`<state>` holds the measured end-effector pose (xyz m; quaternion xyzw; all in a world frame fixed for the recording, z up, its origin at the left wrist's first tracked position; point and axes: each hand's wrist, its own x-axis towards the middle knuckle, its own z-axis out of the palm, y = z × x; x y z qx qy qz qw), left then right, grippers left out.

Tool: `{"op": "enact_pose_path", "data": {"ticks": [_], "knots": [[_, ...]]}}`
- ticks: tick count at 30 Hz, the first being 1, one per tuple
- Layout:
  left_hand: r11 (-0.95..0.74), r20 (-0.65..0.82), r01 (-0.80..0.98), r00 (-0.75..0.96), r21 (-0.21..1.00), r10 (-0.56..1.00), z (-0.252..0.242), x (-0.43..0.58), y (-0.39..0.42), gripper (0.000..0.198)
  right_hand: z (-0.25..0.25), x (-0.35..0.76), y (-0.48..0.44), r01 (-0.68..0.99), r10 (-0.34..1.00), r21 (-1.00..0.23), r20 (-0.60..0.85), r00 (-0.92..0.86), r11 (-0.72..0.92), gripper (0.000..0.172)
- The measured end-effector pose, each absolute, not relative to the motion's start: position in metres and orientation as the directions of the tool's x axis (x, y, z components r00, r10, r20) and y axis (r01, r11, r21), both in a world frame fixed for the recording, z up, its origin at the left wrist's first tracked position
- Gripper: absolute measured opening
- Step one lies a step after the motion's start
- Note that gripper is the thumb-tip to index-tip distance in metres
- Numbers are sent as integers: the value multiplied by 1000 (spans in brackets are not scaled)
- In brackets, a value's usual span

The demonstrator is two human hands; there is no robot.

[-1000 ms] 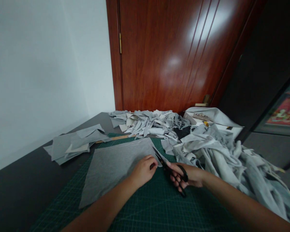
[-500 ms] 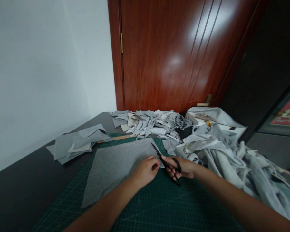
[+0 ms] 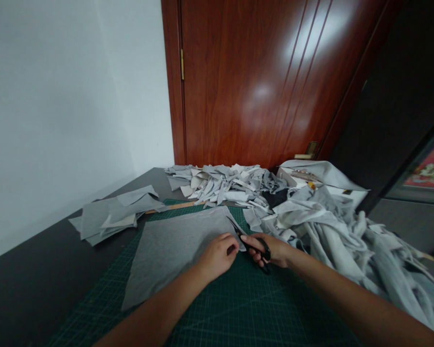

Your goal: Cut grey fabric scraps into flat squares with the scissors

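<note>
A flat piece of grey fabric [image 3: 173, 246] lies on the green cutting mat [image 3: 238, 308]. Near its right edge, my left hand [image 3: 219, 255] rests with curled fingers, pinching the fabric there. My right hand [image 3: 265, 249] is closed round the handles of black scissors [image 3: 246, 245]. Their blades point up and left, over the right edge of the fabric, where a narrow strip runs beside them. The fingertips of my left hand are close to the blades.
Folded grey pieces [image 3: 115, 214] lie on the dark table [image 3: 32, 289] at left. Behind the mat is a heap of scraps [image 3: 231, 185]. A wooden ruler [image 3: 183, 206] lies partly under fabric. Crumpled cloth [image 3: 332, 231] and a white box [image 3: 292, 178] are at right.
The scissors' handles have come closer together as my right hand closed, and the blades look narrower. My left hand and the fabric have barely moved.
</note>
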<state>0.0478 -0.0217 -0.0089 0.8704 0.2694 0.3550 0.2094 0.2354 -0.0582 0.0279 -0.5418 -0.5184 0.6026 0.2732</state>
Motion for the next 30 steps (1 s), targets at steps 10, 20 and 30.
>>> {"op": "enact_pose_path", "data": {"ticks": [10,20,30], "knots": [[-754,482,342,606,560,633,-8,48,-23,18,34,242,-62,151,846,-894,-448,-289,-422,61],[-775,506,301,617,556,603,-11,48,-22,19,32,234,-38,109,834,-879,-475,-282,-464,56],[-780,500,287,634,556,590,-9,47,-23,20,29,231,-31,157,852,-896,-444,-277,-416,59]]}}
